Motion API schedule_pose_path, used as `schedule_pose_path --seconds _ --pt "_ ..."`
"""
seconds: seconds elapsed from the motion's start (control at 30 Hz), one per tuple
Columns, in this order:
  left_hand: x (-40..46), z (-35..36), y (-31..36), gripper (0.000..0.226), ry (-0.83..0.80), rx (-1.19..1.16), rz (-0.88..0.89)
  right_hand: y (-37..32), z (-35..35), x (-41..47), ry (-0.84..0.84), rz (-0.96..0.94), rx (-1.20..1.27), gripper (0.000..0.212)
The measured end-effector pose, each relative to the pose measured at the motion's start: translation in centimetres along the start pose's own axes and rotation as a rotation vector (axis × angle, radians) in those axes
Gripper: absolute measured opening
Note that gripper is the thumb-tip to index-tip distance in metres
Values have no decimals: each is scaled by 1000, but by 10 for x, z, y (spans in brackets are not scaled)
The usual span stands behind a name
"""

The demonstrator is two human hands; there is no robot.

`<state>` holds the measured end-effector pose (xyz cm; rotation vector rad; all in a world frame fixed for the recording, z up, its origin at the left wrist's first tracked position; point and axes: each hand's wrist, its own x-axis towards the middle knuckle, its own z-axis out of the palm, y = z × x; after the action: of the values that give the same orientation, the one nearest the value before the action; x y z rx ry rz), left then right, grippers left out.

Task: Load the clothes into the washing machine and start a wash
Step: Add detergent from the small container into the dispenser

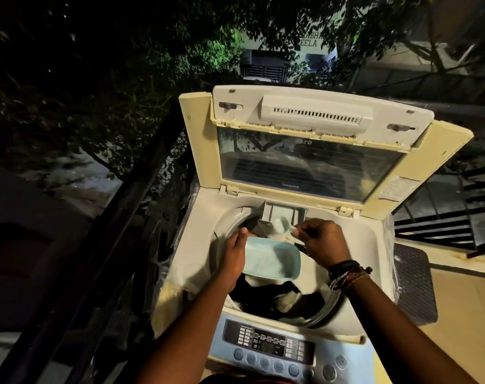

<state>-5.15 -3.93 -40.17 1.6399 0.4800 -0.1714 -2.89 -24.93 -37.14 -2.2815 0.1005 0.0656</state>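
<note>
Control panel (269, 346) at 6 o'clock, nearest. Washing machine (197, 245) lid (305, 162) raised at 12 o'clock. Clothes (277, 296), dark and white, in drum at centre. Left hand (235, 256) grips pale blue tub (271, 259) over drum. Right hand (323, 242) pinches small scoop (281, 224), tipped at detergent drawer (284, 212).

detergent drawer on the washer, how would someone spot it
Find the top-loading washing machine with its lid raised. At the back rim of the drum opening, under the lid hinge, sits the detergent drawer, a small grey rectangular recess, unlike the round drum.
</note>
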Motion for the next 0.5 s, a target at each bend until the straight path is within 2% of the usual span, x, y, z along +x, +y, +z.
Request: schedule_pose_path --seconds 0.1,0.2,0.3,0.5 --pt "3 -4 1 39 3 -21 -6 -4 -7 24 102 -116 -253 9" --pt "4 -7 1 40 14 -45 -29 -6 -5 41 116 -155 -411 16" --pt "4 -9 -3 41 14 -46 -38 -8 -3 49 120 -213 -554 11" --pt "7 -15 -10 41 24 -16 -58 -5 -3 50 98 -253 -687 13"
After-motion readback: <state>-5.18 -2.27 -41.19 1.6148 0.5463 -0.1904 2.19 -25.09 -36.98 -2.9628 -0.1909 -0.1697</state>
